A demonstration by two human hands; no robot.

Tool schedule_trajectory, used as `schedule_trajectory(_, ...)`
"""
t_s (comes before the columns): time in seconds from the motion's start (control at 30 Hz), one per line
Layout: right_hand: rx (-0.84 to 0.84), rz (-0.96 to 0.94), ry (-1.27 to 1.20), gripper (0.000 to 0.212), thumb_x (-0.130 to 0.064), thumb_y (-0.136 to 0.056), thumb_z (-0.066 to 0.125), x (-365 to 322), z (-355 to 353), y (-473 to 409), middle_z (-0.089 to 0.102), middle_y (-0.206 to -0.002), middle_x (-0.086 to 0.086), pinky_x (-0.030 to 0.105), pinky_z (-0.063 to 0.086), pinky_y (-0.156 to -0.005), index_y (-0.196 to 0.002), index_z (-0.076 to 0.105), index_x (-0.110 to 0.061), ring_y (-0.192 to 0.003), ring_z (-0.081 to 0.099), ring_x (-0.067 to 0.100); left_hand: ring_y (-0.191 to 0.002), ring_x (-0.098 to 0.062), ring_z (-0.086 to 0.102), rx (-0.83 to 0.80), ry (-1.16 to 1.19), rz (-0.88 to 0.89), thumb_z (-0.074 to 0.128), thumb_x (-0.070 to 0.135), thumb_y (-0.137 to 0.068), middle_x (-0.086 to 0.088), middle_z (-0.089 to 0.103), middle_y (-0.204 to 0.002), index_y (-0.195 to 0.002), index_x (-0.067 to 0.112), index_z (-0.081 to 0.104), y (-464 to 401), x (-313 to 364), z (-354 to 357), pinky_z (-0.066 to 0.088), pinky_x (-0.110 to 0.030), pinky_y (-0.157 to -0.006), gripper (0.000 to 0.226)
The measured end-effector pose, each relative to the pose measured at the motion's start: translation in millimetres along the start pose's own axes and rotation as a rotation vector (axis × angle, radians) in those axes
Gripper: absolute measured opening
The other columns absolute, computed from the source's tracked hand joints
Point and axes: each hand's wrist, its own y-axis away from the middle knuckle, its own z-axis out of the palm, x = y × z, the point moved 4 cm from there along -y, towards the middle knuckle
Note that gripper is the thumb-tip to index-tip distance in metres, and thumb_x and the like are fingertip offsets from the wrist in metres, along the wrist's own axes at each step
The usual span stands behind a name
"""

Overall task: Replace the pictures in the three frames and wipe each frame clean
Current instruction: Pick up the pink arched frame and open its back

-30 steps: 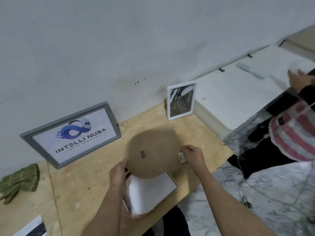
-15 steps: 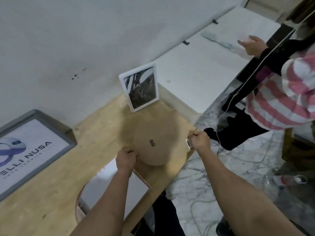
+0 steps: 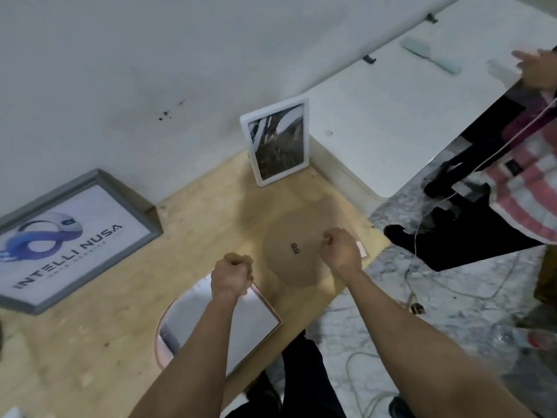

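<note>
Against the wall on the wooden bench, a grey frame reads "INTELLI NUSA"; a white frame stands nearby. Both hands' grips are fisted: left hand empty, right hand on the round backing board.

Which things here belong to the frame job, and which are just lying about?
Job:
- grey frame leaning on the wall
- white frame leaning on the wall
- round frame flat on the wooden table
- brown backing board under the right hand
- white sheet under the left hand

Lying about:
- pale brush on the white table
- cables on the floor
</note>
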Motion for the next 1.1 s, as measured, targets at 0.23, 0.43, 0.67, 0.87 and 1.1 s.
schedule_trajectory(0.23,-0.338,-0.227,0.092,0.022,-0.027,-0.091,0.049,-74,92,76,0.066,-0.097,0.004,0.027,0.043,-0.073,-0.101,0.067,-0.02,-0.088,0.061,0.023,-0.102,-0.039,0.068,0.274,-0.309,-0.103,0.055,0.038,-0.091,-0.019,0.072,-0.111,-0.113,0.01,0.069,35,-80,-98,0.054,-0.038,-0.088,0.039)
schedule_trajectory(0.43,-0.286,-0.307,0.303,0.025,-0.031,-0.095,0.046,-81,122,116,0.059,-0.099,0.0,0.024,0.042,-0.069,-0.108,0.057,-0.013,-0.087,0.058,0.016,-0.117,-0.033,0.063,0.302,-0.46,-0.206,0.051,0.052,-0.093,-0.01,0.066,-0.126,-0.13,0.014,0.061,69,-113,-118,0.049,-0.039,-0.095,0.053)
schedule_trajectory(0.67,-0.267,-0.171,0.283,0.019,-0.017,-0.089,0.047,-90,134,131,0.051,-0.093,0.001,0.024,0.04,-0.064,-0.103,0.057,-0.009,-0.081,0.05,0.016,-0.12,-0.032,0.06,0.321,-0.378,-0.21,0.055,0.041,-0.095,-0.009,0.058,-0.134,-0.134,0.011,0.054,81,-120,-115,0.047,-0.037,-0.096,0.05)
schedule_trajectory(0.87,-0.324,-0.024,0.049,0.011,-0.019,-0.078,0.052,-79,137,126,0.056,-0.085,0.006,0.024,0.035,-0.054,-0.08,0.051,-0.008,-0.071,0.053,0.02,-0.118,-0.035,0.059,0.358,-0.322,-0.214,0.047,0.038,-0.098,-0.012,0.054,-0.132,-0.132,0.007,0.052,84,-139,-113,0.045,-0.04,-0.094,0.046)
schedule_trajectory(1.1,-0.403,0.098,-0.238,0.021,-0.013,-0.08,0.063,-67,112,118,0.048,-0.08,0.007,0.03,0.035,-0.064,-0.078,0.042,-0.012,-0.072,0.047,0.02,-0.088,-0.03,0.057,0.383,0.232,-0.201,0.067,0.012,-0.084,-0.008,0.066,-0.09,-0.091,0.012,0.065,70,-160,-123,0.044,-0.034,-0.079,0.007)
